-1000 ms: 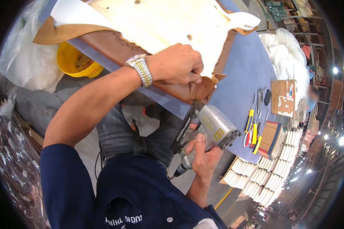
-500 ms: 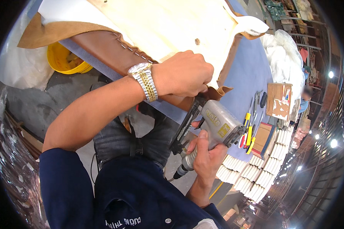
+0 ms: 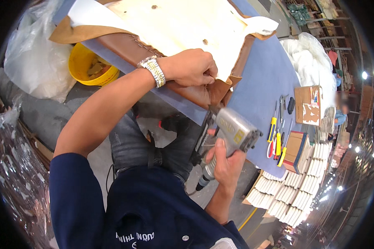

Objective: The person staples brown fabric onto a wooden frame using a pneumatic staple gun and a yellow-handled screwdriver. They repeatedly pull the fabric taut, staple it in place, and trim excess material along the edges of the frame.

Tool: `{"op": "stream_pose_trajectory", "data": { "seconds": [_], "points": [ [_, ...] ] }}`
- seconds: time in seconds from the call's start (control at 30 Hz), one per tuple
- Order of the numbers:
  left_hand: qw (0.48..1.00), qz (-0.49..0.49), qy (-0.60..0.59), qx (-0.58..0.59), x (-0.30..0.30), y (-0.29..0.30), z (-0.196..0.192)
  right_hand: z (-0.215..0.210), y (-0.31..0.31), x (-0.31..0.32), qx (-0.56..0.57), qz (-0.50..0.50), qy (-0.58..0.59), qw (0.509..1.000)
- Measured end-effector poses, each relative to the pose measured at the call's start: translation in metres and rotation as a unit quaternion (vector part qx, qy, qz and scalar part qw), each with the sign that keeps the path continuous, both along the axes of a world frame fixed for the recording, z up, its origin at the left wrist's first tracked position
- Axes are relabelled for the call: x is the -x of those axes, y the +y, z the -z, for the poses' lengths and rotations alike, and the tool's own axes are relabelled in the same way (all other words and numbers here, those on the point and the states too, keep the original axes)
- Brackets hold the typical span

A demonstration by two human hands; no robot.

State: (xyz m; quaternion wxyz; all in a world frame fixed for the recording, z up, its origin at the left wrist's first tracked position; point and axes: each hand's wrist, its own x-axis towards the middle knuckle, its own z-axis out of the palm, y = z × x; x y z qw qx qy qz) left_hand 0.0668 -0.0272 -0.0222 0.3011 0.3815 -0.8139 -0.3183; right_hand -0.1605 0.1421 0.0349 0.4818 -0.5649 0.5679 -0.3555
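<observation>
A pale flat panel (image 3: 174, 31) lies on the blue-covered table (image 3: 259, 83), with brown leather (image 3: 122, 49) wrapped over its edges and a row of staples along the near left edge. My left hand (image 3: 191, 68), wearing a metal watch, is closed in a pinch on the leather's edge by the near corner. Folds of loose leather (image 3: 221, 89) stick up right beside its fingers. Gripped in my right hand (image 3: 227, 164) is a grey pneumatic staple gun (image 3: 237, 129), slightly blurred. Its nose is just below the folded corner, apparently apart from the leather.
Screwdrivers (image 3: 271, 128), pliers (image 3: 282, 103) and a cardboard box (image 3: 308, 104) lie on the table's right side. Stacked pale strips (image 3: 295, 184) stand beyond its lower right edge. A yellow bucket (image 3: 77, 66) with scraps sits at left, beside clear plastic wrapping (image 3: 39, 54).
The staple gun has drawn back from the corner, baring the leather folds. My left hand still pinches the leather edge. The whole view has shifted a little.
</observation>
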Motion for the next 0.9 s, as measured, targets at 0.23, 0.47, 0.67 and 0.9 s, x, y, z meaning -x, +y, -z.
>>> {"op": "stream_pose_trajectory", "data": {
  "seconds": [0.23,0.47,0.67,0.9],
  "points": [
    [0.990,-0.069,-0.119,-0.037,0.021,0.019,-0.033,0.017,0.035,0.039,0.004,0.027,-0.039,0.999],
    [0.989,-0.141,0.046,-0.022,0.018,0.053,-0.012,0.026,0.040,0.039,0.015,0.016,-0.087,0.996],
    [0.994,-0.074,-0.070,0.034,0.000,0.036,-0.022,0.031,0.042,0.044,0.008,0.025,-0.087,0.996],
    [0.998,0.010,-0.030,0.053,-0.015,0.027,-0.013,0.033,0.045,0.038,-0.011,0.029,-0.141,0.989]
  ]
}}
